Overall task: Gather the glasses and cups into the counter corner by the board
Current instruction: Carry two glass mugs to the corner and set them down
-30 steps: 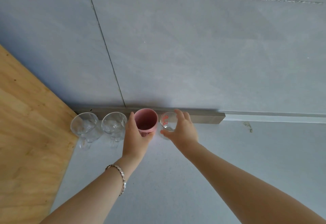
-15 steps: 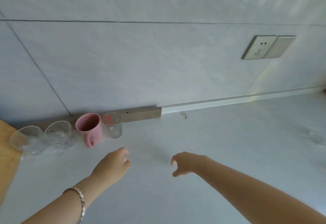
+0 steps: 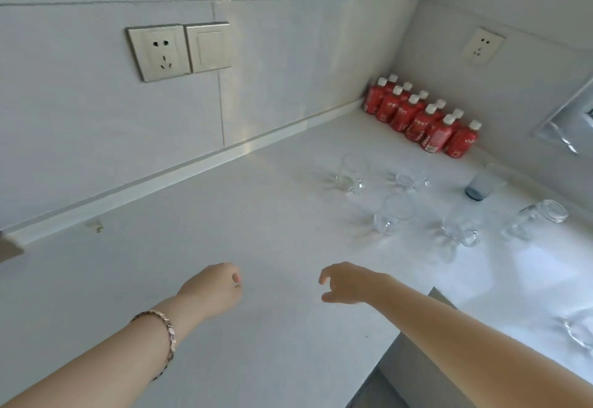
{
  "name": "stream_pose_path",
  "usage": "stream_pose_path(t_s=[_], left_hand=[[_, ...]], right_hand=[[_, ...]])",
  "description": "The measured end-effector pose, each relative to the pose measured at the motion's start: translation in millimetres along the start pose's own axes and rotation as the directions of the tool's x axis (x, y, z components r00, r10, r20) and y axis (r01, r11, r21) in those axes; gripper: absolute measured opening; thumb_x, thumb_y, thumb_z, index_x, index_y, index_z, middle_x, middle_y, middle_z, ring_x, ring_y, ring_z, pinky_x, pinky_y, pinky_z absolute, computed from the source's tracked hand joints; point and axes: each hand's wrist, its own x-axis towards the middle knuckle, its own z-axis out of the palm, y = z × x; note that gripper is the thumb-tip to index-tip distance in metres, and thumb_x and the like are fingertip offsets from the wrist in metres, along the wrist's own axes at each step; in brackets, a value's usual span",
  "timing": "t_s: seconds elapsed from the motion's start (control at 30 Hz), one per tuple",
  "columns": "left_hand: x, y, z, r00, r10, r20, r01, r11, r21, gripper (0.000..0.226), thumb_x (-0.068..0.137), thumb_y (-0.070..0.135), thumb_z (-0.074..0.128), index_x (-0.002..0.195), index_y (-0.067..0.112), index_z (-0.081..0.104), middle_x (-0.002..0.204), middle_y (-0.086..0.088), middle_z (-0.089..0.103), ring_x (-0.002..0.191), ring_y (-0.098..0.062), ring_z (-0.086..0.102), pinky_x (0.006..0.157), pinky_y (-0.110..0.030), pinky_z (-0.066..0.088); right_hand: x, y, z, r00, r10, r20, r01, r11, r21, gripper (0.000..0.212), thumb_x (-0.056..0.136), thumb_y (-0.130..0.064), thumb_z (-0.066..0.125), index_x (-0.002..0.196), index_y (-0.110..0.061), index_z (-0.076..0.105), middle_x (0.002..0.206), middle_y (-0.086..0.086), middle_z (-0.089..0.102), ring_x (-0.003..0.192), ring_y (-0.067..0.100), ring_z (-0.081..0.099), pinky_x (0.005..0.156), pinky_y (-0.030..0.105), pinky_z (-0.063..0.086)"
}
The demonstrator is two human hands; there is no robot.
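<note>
My view has swung right since a moment ago: the pink cup and the row of glasses by the board are out of sight, and a scatter of clear glasses (image 3: 351, 172) now shows on the counter (image 3: 256, 215) toward the far right corner, well apart from both hands. A blue tumbler (image 3: 484, 182) stands among them, near red bottles (image 3: 423, 115) against the wall. My left hand (image 3: 211, 289) is loosely curled and empty; my right hand (image 3: 348, 282) is spread open, holding nothing.
</note>
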Motion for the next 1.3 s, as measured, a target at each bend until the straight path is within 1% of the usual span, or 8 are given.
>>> stream_pose_path(t_s=[0.13, 0.3, 0.47, 0.7, 0.87, 1.0, 1.1, 1.3], left_hand=[[38.4, 80.0, 20.1, 1.0, -0.015, 0.026, 0.015, 1.0, 0.002, 0.004, 0.088, 0.024, 0.047, 0.09, 0.025, 0.05, 0.115, 0.0, 0.062, 0.108, -0.02, 0.059, 0.093, -0.029, 0.047], [70.4, 141.1, 30.8, 0.998, -0.053, 0.037, 0.053, 0.998, 0.021, 0.005, 0.087, 0.023, 0.047, 0.087, 0.026, 0.051, 0.104, 0.001, 0.061, 0.106, -0.021, 0.06, 0.092, -0.031, 0.047], [86.1, 164.1, 29.8, 0.99, -0.138, 0.037, 0.137, 0.99, 0.015, 0.008, 0.087, 0.022, 0.046, 0.085, 0.026, 0.052, 0.11, -0.001, 0.065, 0.104, -0.021, 0.061, 0.094, -0.032, 0.05], [106.3, 179.2, 23.6, 0.982, -0.187, 0.033, 0.186, 0.982, 0.015, 0.013, 0.088, 0.02, 0.047, 0.094, 0.021, 0.059, 0.116, -0.005, 0.065, 0.107, -0.022, 0.061, 0.093, -0.03, 0.049], [150.4, 223.1, 15.0, 0.984, -0.148, -0.099, 0.148, 0.989, -0.014, 0.051, 0.086, 0.028, 0.058, 0.132, 0.011, 0.042, 0.134, -0.01, 0.051, 0.123, -0.026, 0.051, 0.103, -0.035, 0.043], [202.6, 283.3, 1.6, 0.957, -0.086, -0.277, 0.021, 0.973, -0.23, 0.087, 0.077, 0.036, 0.07, 0.144, 0.013, 0.021, 0.147, -0.01, 0.033, 0.133, -0.027, 0.041, 0.105, -0.037, 0.038], [239.8, 312.0, 3.1, 0.958, -0.111, -0.266, 0.042, 0.967, -0.25, 0.109, 0.071, 0.044, 0.075, 0.148, 0.014, 0.005, 0.156, -0.005, 0.018, 0.139, -0.026, 0.033, 0.108, -0.041, 0.035], [256.3, 310.5, 12.8, 0.913, -0.211, -0.348, 0.088, 0.937, -0.338, 0.072, 0.065, 0.038, 0.077, 0.121, 0.011, 0.041, 0.126, -0.006, 0.05, 0.105, -0.028, 0.058, 0.078, -0.036, 0.048]], right_hand=[[4.5, 94.5, -37.5, 0.979, -0.002, -0.203, 0.021, 0.996, 0.09, 0.038, 0.091, -0.028, 0.052, 0.128, -0.023, 0.05, 0.131, -0.001, 0.052, 0.123, 0.018, 0.048, 0.098, 0.03, 0.04], [27.6, 171.8, -82.5, 0.829, 0.125, -0.545, 0.081, 0.938, 0.338, 0.043, 0.087, -0.026, 0.06, 0.128, -0.017, 0.052, 0.135, 0.005, 0.046, 0.121, 0.024, 0.048, 0.097, 0.035, 0.044], [68.3, 190.2, -96.1, 0.894, 0.266, -0.361, -0.114, 0.914, 0.39, 0.087, 0.076, -0.048, 0.067, 0.144, -0.018, 0.022, 0.143, 0.01, 0.031, 0.129, 0.032, 0.038, 0.1, 0.041, 0.04], [82.1, 205.6, -80.2, 0.909, 0.221, -0.352, -0.047, 0.896, 0.441, 0.089, 0.075, -0.047, 0.068, 0.145, -0.026, 0.018, 0.136, 0.006, 0.037, 0.119, 0.03, 0.049, 0.088, 0.036, 0.047], [73.1, 224.3, -85.9, 0.918, 0.208, -0.338, -0.003, 0.855, 0.518, 0.092, 0.071, -0.046, 0.073, 0.144, -0.028, 0.021, 0.137, 0.001, 0.041, 0.111, 0.023, 0.058, 0.084, 0.034, 0.052], [65.2, 236.4, -91.8, 0.898, 0.218, -0.382, 0.03, 0.836, 0.548, 0.092, 0.068, -0.045, 0.076, 0.141, -0.029, 0.023, 0.136, -0.003, 0.044, 0.111, 0.02, 0.058, 0.082, 0.032, 0.051], [61.3, 244.6, -93.8, 0.89, 0.217, -0.401, 0.041, 0.838, 0.544, 0.089, 0.067, -0.046, 0.076, 0.139, -0.03, 0.026, 0.135, -0.005, 0.044, 0.111, 0.017, 0.056, 0.078, 0.028, 0.049], [60.5, 244.1, -95.1, 0.898, 0.167, -0.406, 0.061, 0.869, 0.491, 0.087, 0.068, -0.045, 0.076, 0.138, -0.032, 0.026, 0.135, -0.006, 0.044, 0.115, 0.016, 0.055, 0.079, 0.027, 0.05]])
